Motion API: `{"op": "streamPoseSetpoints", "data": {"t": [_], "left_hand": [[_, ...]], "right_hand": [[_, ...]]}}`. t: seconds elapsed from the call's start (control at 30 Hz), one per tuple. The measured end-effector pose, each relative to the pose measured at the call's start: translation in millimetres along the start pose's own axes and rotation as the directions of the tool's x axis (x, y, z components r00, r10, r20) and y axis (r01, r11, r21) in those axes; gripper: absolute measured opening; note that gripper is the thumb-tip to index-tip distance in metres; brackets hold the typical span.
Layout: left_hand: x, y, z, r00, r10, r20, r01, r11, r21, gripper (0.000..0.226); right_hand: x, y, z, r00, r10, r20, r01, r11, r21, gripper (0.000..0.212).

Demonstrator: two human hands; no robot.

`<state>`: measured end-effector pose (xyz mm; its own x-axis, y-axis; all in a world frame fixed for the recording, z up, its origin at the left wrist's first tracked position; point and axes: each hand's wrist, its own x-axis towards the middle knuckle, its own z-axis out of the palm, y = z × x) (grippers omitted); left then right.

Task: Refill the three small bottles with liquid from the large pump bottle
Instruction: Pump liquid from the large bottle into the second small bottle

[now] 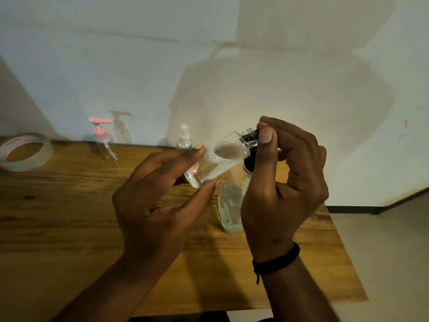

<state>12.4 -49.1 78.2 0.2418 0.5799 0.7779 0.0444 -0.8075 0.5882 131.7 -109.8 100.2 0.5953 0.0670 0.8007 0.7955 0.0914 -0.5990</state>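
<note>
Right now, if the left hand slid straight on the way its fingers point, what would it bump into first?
The left hand already holds the tilted small bottle; past it, probably the right hand at the cap, though depth is unclear.

Brown wooden table [69,219] with visible grain, set against a pale wall. Far left edge: roll of clear adhesive tape [24,151], lying flat. Far side, left of centre: small clear bottle with pink pump top [105,140], upright. Right of it, well apart: small clear spray bottle with white nozzle [184,138], upright. Centre right: large clear glass bottle [231,205] standing on the wood, partly hidden by hands.
</note>
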Motion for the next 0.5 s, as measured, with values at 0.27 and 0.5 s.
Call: {"op": "streamPoseSetpoints", "data": {"t": [0.27, 0.5], "left_hand": [[-2.7, 0.9, 2.5, 1.0, 0.001, 0.014, -0.001, 1.0, 0.017, 0.045], [-2.3, -0.1, 2.2, 1.0, 0.014, -0.008, -0.013, 1.0, 0.024, 0.044]], "right_hand": [[2.6, -0.7, -1.1, 1.0, 0.008, -0.003, -0.008, 1.0, -0.013, 0.011], [-0.4, 2.5, -0.5, 1.0, 0.015, -0.012, -0.015, 1.0, 0.008, 0.012]]}}
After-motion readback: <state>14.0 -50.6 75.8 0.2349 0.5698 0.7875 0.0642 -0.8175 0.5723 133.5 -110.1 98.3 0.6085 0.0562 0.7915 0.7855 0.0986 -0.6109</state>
